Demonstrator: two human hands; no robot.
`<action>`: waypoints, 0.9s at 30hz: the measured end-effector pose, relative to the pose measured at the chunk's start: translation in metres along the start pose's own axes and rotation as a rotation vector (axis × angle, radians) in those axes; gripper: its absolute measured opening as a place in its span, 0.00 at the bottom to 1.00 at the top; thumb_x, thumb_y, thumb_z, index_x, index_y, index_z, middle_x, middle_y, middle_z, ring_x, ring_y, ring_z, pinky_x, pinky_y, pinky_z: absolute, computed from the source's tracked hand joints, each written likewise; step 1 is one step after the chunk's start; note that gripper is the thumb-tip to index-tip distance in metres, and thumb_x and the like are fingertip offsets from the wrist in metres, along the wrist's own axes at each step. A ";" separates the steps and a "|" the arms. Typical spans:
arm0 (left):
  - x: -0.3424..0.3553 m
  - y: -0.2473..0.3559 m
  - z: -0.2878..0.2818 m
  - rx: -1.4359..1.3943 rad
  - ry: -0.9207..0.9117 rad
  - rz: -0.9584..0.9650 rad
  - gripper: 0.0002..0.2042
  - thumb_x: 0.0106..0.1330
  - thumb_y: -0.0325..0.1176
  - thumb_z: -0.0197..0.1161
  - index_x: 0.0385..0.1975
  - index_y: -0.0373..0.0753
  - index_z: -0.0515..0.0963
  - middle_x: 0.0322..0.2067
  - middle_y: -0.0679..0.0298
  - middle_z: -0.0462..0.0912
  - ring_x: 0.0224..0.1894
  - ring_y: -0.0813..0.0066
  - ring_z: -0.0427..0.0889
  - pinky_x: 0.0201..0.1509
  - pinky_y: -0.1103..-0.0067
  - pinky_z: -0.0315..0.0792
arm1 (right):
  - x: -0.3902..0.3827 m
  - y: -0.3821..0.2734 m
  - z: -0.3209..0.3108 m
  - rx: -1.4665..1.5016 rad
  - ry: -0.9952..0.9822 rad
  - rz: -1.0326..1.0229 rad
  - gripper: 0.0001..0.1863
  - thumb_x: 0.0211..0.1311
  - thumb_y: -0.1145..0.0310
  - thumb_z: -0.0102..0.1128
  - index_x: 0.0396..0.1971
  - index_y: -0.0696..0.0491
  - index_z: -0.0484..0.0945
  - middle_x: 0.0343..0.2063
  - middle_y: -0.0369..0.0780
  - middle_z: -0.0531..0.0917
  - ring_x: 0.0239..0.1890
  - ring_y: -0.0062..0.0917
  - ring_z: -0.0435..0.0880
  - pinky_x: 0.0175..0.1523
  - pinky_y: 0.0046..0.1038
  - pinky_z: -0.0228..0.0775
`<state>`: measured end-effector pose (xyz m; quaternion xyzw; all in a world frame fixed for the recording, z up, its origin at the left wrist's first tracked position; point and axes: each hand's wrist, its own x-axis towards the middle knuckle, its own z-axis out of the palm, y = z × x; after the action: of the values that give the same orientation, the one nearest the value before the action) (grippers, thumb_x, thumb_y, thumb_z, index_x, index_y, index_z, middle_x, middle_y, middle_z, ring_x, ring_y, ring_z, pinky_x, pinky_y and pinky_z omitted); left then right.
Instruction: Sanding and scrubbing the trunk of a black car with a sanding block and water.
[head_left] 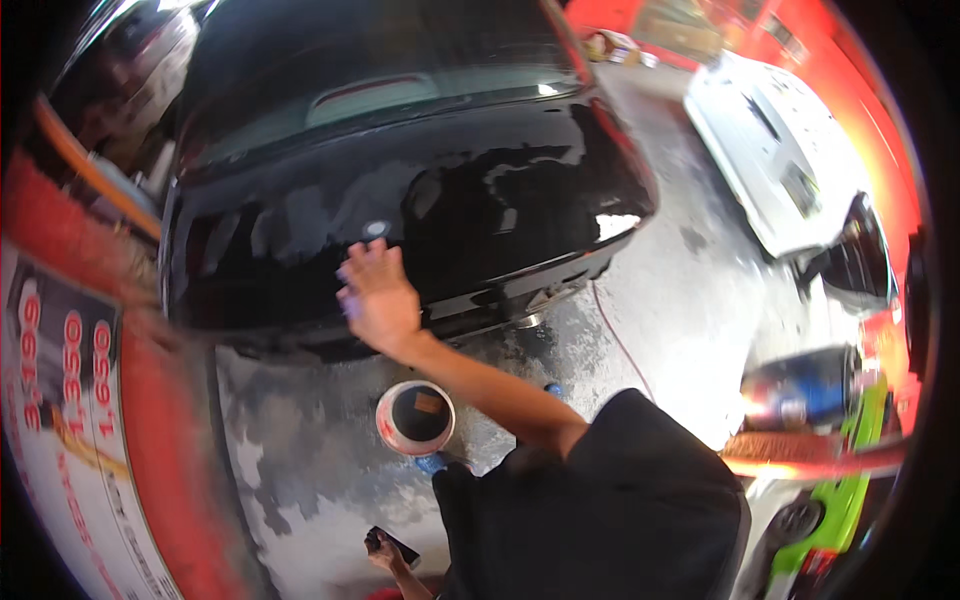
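A glossy black car trunk lid (480, 200) fills the upper middle, with a small round emblem (376, 229) on it. My right hand (383, 305) reaches across to the lid's rear edge, fingers stretched out just below the emblem. It appears to rest on or hover close over the panel; I cannot tell which. I see nothing in it. Low in the view, my left hand (381, 553) is closed round a slim black object (398, 546), whose exact kind is unclear. Between the hands stands a round pale bucket (384, 428), dark inside, with a brown block (428, 402) in it.
A white car body panel (775, 150) stands at the right, by a red wall. Below it are a dark blue drum (800, 388) and a bright green car (828, 510). A thin hose (622, 345) crosses the patchy concrete floor. A printed sign (65, 420) lines the left side.
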<state>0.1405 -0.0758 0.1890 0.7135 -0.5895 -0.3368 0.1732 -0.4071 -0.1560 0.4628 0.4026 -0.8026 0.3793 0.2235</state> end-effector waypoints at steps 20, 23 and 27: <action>0.142 0.096 -0.012 0.274 0.043 0.324 0.15 0.63 0.41 0.66 0.37 0.33 0.83 0.36 0.49 0.88 0.41 0.52 0.88 0.48 0.63 0.79 | -0.017 0.297 -0.183 -0.211 0.620 0.554 0.14 0.63 0.63 0.72 0.44 0.54 0.84 0.50 0.46 0.87 0.63 0.46 0.79 0.68 0.42 0.69; 0.129 0.137 -0.004 0.283 -0.001 0.328 0.15 0.64 0.41 0.66 0.39 0.33 0.83 0.37 0.49 0.89 0.42 0.52 0.88 0.48 0.63 0.79 | -0.008 0.371 -0.234 -0.292 0.543 0.702 0.18 0.67 0.56 0.68 0.47 0.53 0.83 0.52 0.46 0.86 0.63 0.49 0.78 0.67 0.43 0.69; 0.098 0.157 -0.012 0.275 0.007 0.246 0.16 0.64 0.41 0.66 0.41 0.33 0.83 0.38 0.49 0.89 0.43 0.52 0.88 0.49 0.63 0.79 | 0.039 0.439 -0.246 -0.369 0.414 0.821 0.28 0.66 0.44 0.65 0.52 0.53 0.82 0.49 0.51 0.85 0.55 0.51 0.81 0.59 0.47 0.73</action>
<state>0.0428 -0.2098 0.2721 0.6540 -0.7123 -0.2268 0.1159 -0.7743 0.1894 0.4511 -0.0769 -0.8874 0.3598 0.2778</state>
